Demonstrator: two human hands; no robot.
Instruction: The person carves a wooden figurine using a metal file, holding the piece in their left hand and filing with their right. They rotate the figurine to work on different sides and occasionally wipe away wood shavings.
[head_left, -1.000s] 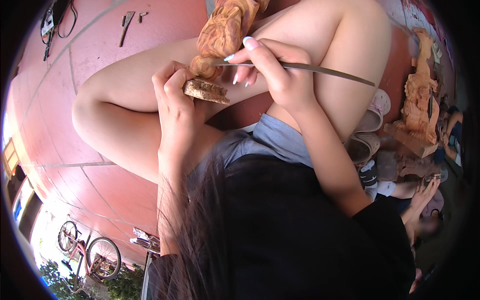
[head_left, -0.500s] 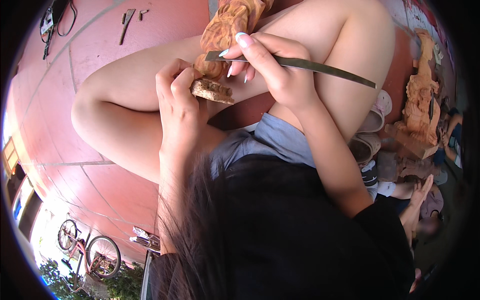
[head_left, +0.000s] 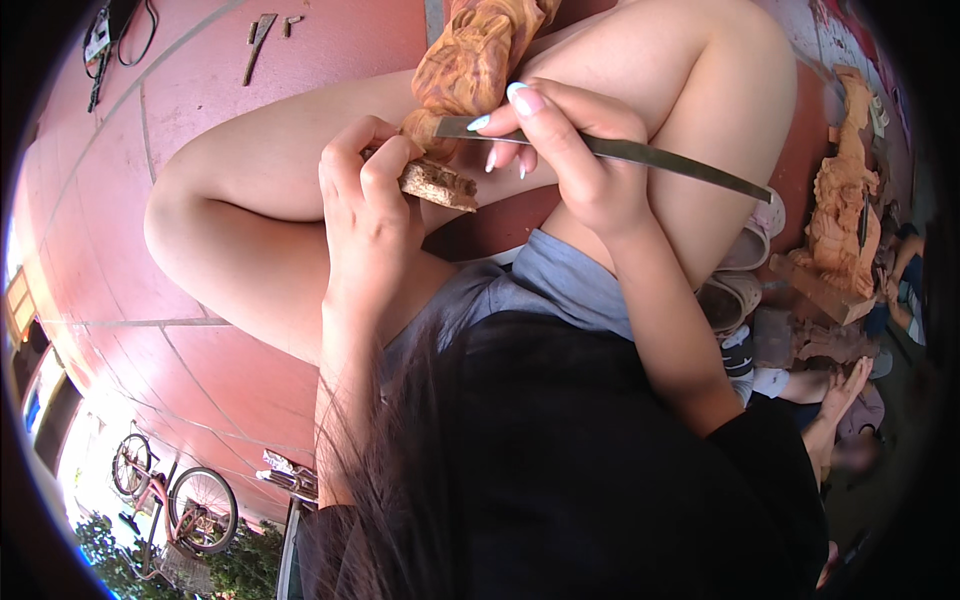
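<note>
A carved wooden figure (head_left: pixel 468 72) with reddish-brown swirling grain slants across my lap, its far end cut off by the top of the view. My left hand (head_left: pixel 368 205) is closed around its near end, by the rough, pale wooden base (head_left: pixel 437 186). Between the fingers and thumb of my right hand (head_left: pixel 590 150) is a long, flat, slightly curved metal blade (head_left: pixel 690 168). The blade's left tip lies over the narrow part of the carving just above the base; whether it touches the wood I cannot tell.
Several small tools, one a flat blade (head_left: pixel 260 48), lie on the red tiled floor (head_left: pixel 250 240), with a cable (head_left: pixel 150 30) farther left. To the right stand a large wood carving (head_left: pixel 845 200) and pale clogs (head_left: pixel 740 250). Another person's hand (head_left: pixel 848 388) shows lower right; a bicycle (head_left: pixel 170 500), lower left.
Both my hands, the carving and the blade have shifted slightly right and down in the view. The base has tilted a little, and both grips are the same.
</note>
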